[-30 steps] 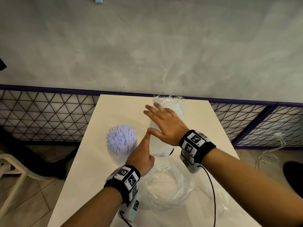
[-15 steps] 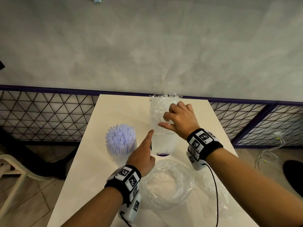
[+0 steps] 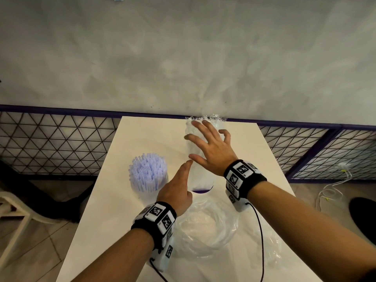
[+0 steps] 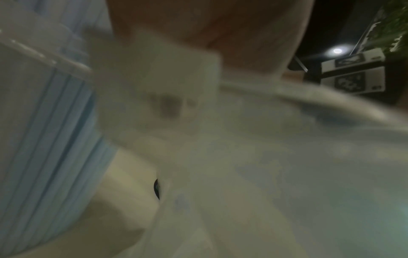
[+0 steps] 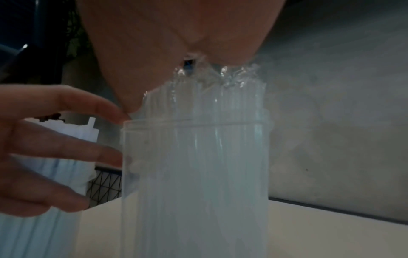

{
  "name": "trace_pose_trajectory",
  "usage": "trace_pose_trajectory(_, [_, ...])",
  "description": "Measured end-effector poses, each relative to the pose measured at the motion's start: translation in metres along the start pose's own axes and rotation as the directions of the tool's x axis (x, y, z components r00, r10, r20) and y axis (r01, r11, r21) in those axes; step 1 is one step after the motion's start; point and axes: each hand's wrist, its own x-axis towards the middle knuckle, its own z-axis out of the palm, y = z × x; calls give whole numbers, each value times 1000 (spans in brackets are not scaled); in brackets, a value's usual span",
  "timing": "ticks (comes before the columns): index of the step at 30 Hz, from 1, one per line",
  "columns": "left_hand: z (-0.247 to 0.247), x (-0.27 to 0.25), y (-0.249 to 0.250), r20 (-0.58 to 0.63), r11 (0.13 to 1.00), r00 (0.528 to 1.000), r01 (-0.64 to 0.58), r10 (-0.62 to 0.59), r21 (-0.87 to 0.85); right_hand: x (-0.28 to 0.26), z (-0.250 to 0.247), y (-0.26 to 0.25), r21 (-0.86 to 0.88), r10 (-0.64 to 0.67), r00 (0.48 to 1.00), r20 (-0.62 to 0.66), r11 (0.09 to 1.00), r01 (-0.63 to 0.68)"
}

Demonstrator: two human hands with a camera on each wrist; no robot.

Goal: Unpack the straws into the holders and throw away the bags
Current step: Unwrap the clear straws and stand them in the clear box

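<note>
On the white table a clear holder stands with a bundle of straws in its clear bag upright inside; the bag's crinkled top sticks out above the holder's rim. My right hand hovers spread over the bag top, palm against the plastic. My left hand touches the holder's left side with straight fingers. To the left, a second holder is packed with pale blue straws.
Two empty clear bags lie crumpled on the near half of the table. A grey wall and a wire-mesh fence run just behind the table's far edge. A white chair stands at the left.
My right hand, curled at the bag top half a second ago, has spread flat over it. The left hand has stayed against the holder's side.
</note>
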Motion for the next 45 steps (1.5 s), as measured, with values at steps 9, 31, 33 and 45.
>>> trace_pose_trajectory(9, [2,3,-3,-20,1000,1000,-15,15,20,-7,18,-4,-107,17,985,173,994,1])
trace_pose_trajectory(31, [13,34,10,-269,994,957,-109,109,13,-9,6,7,247,255,966,-49,940,-236])
trace_pose_trajectory(33, [13,35,6,-254,991,958,-136,134,10,3,-6,8,208,272,962,-36,943,-259])
trace_pose_trajectory(45, [4,28,-1,-265,990,957,-134,120,-36,35,-10,6,203,224,916,333,932,-301])
